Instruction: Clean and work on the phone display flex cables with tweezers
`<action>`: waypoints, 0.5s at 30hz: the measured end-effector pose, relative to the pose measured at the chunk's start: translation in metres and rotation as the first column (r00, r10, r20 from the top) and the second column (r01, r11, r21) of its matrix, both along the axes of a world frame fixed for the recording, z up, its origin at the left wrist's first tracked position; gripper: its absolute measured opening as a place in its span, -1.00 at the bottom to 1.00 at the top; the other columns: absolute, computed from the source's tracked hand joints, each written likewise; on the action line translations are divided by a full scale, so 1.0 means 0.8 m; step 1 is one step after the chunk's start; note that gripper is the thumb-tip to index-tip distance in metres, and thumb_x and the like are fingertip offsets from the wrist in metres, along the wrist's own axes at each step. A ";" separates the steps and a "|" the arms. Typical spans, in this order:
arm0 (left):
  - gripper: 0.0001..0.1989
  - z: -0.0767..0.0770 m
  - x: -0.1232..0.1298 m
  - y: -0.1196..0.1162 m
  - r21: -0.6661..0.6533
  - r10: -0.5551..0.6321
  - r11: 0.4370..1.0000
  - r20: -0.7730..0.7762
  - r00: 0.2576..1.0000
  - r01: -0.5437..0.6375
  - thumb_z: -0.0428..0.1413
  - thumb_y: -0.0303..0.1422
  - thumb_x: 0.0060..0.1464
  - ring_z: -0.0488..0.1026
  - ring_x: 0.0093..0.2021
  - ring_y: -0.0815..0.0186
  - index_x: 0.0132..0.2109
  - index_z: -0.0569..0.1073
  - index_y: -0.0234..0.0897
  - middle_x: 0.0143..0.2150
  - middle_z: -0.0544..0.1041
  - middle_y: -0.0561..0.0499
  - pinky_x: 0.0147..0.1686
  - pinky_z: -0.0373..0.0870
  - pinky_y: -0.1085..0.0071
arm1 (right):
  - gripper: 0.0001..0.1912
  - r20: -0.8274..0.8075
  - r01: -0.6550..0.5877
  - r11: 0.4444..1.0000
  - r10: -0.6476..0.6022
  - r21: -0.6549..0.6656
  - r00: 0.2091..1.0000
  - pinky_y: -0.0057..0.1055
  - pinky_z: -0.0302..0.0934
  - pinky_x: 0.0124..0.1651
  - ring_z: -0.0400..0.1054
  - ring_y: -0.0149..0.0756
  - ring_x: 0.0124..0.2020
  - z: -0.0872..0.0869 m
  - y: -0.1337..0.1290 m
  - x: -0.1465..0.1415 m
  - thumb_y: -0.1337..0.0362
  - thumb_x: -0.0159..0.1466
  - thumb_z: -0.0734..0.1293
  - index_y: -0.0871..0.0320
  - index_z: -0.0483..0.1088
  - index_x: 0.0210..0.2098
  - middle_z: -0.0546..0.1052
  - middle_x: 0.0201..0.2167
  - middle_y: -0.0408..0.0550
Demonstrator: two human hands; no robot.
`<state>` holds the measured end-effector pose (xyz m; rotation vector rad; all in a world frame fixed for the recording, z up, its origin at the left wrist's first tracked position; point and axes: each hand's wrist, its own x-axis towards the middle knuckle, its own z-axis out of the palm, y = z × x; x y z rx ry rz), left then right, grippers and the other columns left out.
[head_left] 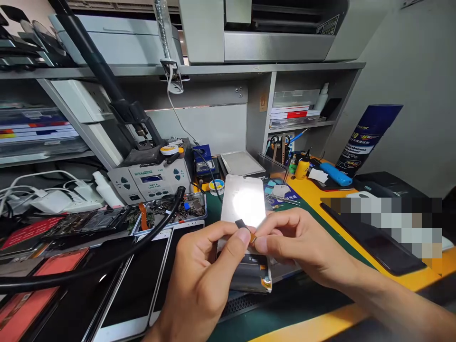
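Between my two hands is a small flex cable (252,237) with a black end and an orange strip. My left hand (210,266) is closed, its thumb and index finger pinching the cable from the left. From the right, my right hand (295,237) pinches the orange part with thumb and fingertips. Right behind the fingers stands a phone display panel (245,197) with its bright metallic back facing me. A dark strip and an orange flex connector show at its lower end. My fingers hide its middle, so I cannot tell what supports it.
Phone screens (142,280) lie at the left, crossed by a thick black hose (153,240). A tray of small parts (192,209) sits before the soldering station (153,178). At the right are a dark phone (370,237), a blue tool (336,174) and a spray can (368,140).
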<state>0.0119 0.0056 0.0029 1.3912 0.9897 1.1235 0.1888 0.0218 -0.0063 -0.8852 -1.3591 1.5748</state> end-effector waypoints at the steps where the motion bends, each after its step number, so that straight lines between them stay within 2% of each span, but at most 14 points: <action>1: -0.70 -0.001 0.000 0.000 -0.012 -0.005 1.000 0.011 1.000 0.005 0.15 -0.19 0.13 0.15 -0.49 0.42 -0.46 0.52 -0.28 -0.54 0.30 0.12 -0.52 0.13 0.52 | -0.87 0.002 0.001 1.000 -0.001 0.002 1.000 -0.52 -0.16 -0.59 -0.02 -0.58 -0.63 0.001 0.001 0.000 0.28 0.13 0.47 0.24 0.57 -0.46 0.33 -0.64 -0.25; 4: -0.72 -0.003 -0.001 0.002 -0.030 -0.030 0.999 0.010 1.000 0.030 0.12 -0.18 0.15 0.25 -0.42 0.35 -0.36 0.59 -0.28 -0.50 0.36 0.08 -0.45 0.21 0.49 | -0.90 0.015 0.003 1.000 -0.003 0.004 1.000 -0.53 -0.20 -0.63 -0.03 -0.59 -0.65 0.001 0.003 0.001 0.31 0.13 0.45 0.24 0.57 -0.46 0.32 -0.66 -0.26; 6: -0.72 -0.003 -0.001 0.003 0.003 -0.029 1.000 -0.031 0.999 0.029 0.12 -0.19 0.17 0.29 -0.39 0.34 -0.33 0.61 -0.28 -0.47 0.42 0.06 -0.40 0.26 0.50 | -0.89 0.025 -0.001 1.000 0.001 0.000 1.000 -0.53 -0.20 -0.64 -0.01 -0.58 -0.66 -0.001 0.004 0.003 0.30 0.12 0.45 0.24 0.57 -0.46 0.32 -0.65 -0.25; 12: -0.73 -0.006 0.000 0.003 0.123 0.108 0.989 -0.217 0.970 -0.083 0.11 -0.22 0.17 0.35 -0.41 0.35 -0.39 0.59 -0.26 -0.51 0.44 0.10 -0.44 0.24 0.51 | -0.81 0.058 0.009 1.000 -0.009 -0.001 0.998 -0.51 -0.14 -0.63 0.00 -0.55 -0.66 -0.006 0.004 0.007 0.21 0.15 0.42 0.25 0.57 -0.44 0.29 -0.67 -0.24; 15: -0.73 -0.009 0.000 0.004 0.177 0.138 0.980 -0.249 0.959 -0.095 0.12 -0.24 0.16 0.42 -0.38 0.30 -0.43 0.57 -0.24 -0.52 0.43 0.09 -0.43 0.27 0.50 | -0.77 0.084 0.024 1.000 -0.023 -0.011 0.996 -0.49 -0.15 -0.62 0.00 -0.54 -0.65 -0.007 0.006 0.005 0.19 0.16 0.43 0.25 0.55 -0.47 0.27 -0.66 -0.24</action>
